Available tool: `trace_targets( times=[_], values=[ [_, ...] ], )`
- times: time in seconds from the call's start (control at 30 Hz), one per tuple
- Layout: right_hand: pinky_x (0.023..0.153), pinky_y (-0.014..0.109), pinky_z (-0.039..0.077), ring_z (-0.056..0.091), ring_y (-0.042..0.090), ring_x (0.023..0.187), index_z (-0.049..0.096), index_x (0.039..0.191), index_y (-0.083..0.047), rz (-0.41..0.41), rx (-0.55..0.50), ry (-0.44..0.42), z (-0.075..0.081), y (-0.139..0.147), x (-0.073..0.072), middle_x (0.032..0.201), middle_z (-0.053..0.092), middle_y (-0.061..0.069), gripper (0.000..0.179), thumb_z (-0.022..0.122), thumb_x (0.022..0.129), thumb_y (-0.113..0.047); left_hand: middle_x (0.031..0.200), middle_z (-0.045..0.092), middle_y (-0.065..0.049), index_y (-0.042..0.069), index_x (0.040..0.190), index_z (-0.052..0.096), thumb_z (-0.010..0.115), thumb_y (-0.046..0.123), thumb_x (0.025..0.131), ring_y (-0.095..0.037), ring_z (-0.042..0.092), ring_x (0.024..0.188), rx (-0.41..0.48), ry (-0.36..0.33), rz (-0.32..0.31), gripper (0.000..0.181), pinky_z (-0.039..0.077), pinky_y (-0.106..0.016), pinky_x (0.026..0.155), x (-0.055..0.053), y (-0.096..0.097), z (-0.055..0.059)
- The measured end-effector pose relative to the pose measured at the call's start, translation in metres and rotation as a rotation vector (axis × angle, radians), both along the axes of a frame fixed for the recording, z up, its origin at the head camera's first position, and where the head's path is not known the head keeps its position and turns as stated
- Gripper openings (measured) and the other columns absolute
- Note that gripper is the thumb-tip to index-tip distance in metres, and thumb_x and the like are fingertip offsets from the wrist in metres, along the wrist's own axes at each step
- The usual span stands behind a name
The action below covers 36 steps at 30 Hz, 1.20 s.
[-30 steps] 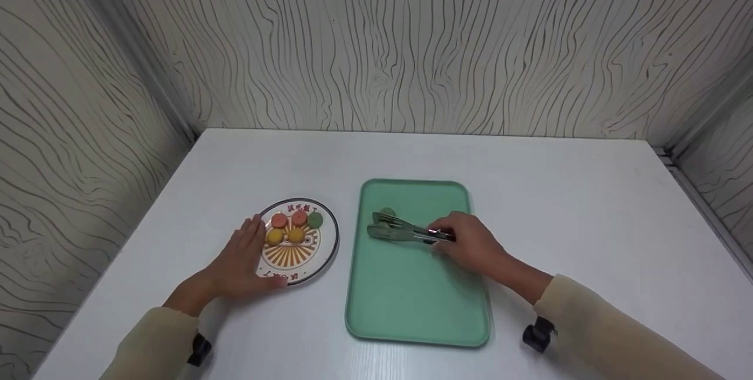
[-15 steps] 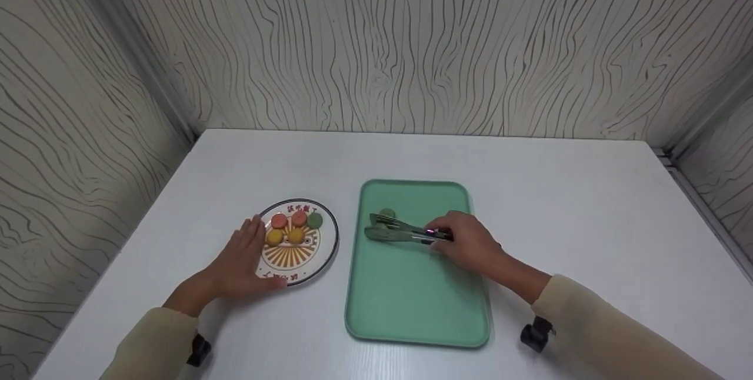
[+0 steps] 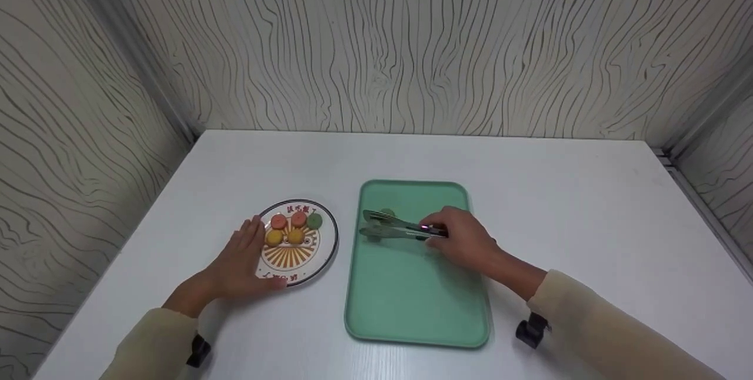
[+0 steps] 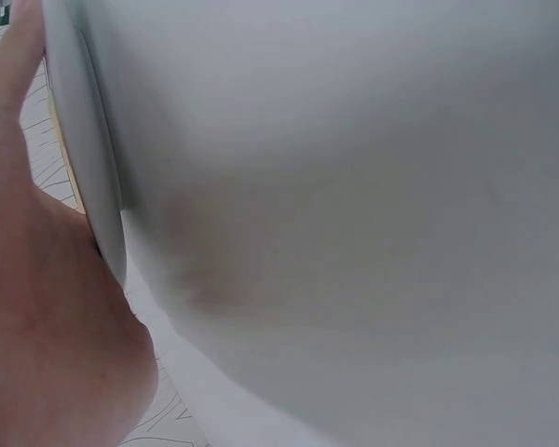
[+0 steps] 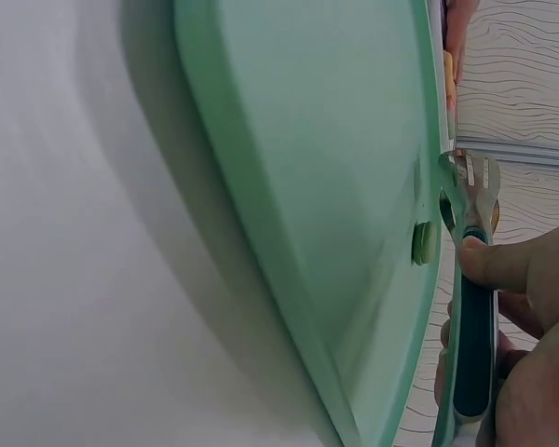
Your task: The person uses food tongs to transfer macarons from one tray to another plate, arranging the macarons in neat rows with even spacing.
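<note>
In the head view my right hand [image 3: 465,239] grips a pair of metal tongs [image 3: 394,232] over the upper part of the green tray [image 3: 417,303]. Their two arms stand apart, tips pointing left near the tray's left rim. A green macaron [image 3: 387,213] lies on the tray just behind the tongs, partly covered by them; the right wrist view shows a green macaron [image 5: 424,242] resting there too. My left hand [image 3: 238,265] rests against the left side of a round plate [image 3: 317,262], fingers extended along its rim, thumb at the front edge.
Red macarons [image 3: 279,221], yellow macarons [image 3: 296,236] and one green macaron sit on the plate. Plate and tray stand side by side on a white table [image 3: 559,192], with a narrow gap between. Wood-grain patterned panels [image 3: 376,45] close off the back and sides.
My right hand and the tongs have shifted slightly left, so the tips are closer to the tray's left rim. The left hand and plate stay in place.
</note>
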State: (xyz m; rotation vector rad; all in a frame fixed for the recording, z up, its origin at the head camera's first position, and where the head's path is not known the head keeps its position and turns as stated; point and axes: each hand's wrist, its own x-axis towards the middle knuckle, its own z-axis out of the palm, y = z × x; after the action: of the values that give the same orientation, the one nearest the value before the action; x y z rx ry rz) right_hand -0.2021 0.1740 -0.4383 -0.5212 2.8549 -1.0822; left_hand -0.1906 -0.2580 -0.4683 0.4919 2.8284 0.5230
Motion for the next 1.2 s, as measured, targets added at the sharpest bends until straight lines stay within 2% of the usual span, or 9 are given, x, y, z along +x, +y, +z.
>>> trace_targets(
  times=[0.5,1.2],
  values=[
    [0.07,0.032,0.048,0.052,0.013,0.079,0.079,0.112,-0.011,0.033,0.009,0.015,0.009,-0.015,-0.001,0.089,0.062,-0.003,0.023,0.077,0.089,-0.005,0.166,0.001,-0.03,-0.014,0.157,0.008,0.067,0.07,0.082,-0.047,-0.004,0.153,-0.012,-0.007,-0.007,0.127,0.006,-0.061,0.122,0.001,0.0,0.001],
    [0.067,0.03,0.046,0.05,0.012,0.074,0.08,0.108,-0.01,0.093,-0.031,0.047,0.006,-0.044,-0.002,0.084,0.061,-0.004,0.021,0.076,0.089,-0.003,0.167,0.002,-0.029,-0.012,0.157,0.009,0.067,0.072,0.081,-0.046,-0.003,0.154,-0.034,-0.013,0.006,0.128,0.006,-0.061,0.122,0.0,0.001,0.0]
  ],
)
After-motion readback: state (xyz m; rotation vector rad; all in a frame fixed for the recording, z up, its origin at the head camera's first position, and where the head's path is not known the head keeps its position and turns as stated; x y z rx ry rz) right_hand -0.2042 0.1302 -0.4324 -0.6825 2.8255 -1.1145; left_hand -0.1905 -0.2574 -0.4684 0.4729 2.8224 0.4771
